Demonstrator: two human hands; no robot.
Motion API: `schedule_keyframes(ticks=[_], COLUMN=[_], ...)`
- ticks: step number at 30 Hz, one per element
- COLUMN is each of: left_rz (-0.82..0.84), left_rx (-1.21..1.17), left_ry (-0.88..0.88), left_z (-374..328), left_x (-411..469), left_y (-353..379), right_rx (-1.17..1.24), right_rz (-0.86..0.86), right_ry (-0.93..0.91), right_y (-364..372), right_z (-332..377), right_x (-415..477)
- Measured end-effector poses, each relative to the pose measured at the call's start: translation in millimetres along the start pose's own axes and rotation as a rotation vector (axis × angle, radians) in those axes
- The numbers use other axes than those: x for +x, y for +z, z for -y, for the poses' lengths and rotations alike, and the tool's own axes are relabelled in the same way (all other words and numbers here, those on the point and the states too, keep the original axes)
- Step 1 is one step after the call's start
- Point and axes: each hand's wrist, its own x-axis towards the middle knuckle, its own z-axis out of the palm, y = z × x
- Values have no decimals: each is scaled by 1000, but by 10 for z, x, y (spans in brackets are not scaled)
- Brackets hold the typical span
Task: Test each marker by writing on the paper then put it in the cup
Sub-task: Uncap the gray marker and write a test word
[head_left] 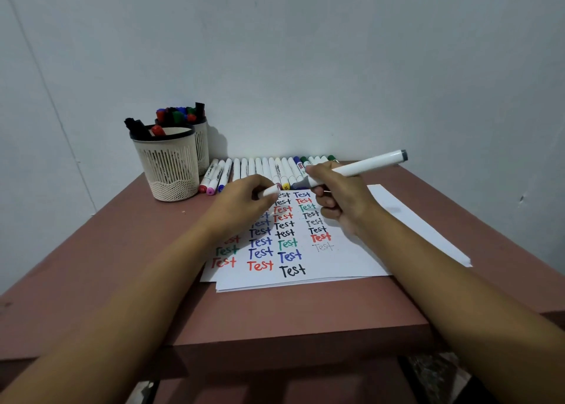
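- A white, grey-ended marker [360, 167] is held tilted above the paper [351, 266], the right hand [339, 196] grip curled tightly round it.
- A short white piece [269, 192] is pinched in the left hand [241, 203] grip.
- The nearer cup [166, 165] is set at the surface [122, 251] left rear.

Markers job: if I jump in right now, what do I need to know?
Right hand: holds the grey-ended marker above the paper.
Left hand: pinches a short white piece, maybe its cap.
Done: many "Test" words are written, the lowest in the right column being a faint grey word. The front cup and back cup hold markers.
Left: probably cap this marker, put it in a cup, then test the row of markers by the wall.
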Motion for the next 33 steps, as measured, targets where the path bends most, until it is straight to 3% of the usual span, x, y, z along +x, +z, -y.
schedule_keyframes(ticks=[9, 15, 20, 27, 33], left_rz=[23, 59, 61, 108, 52], left_rx=[-76, -124, -158, -108, 16], left_ry=[44, 98, 97, 148, 279], left_z=[-9, -49, -52, -84, -165], left_x=[8, -18, -28, -34, -74], left_y=[34, 45, 40, 44, 71], right_rx=[46, -34, 88, 84, 110], right_rz=[-17, 81, 60, 14, -15], right_ry=[2, -24, -17, -51, 45], right_y=[-14, 9, 17, 64, 77], right_z=[-50, -82, -30, -37, -57], right_x=[22, 42, 25, 9, 15])
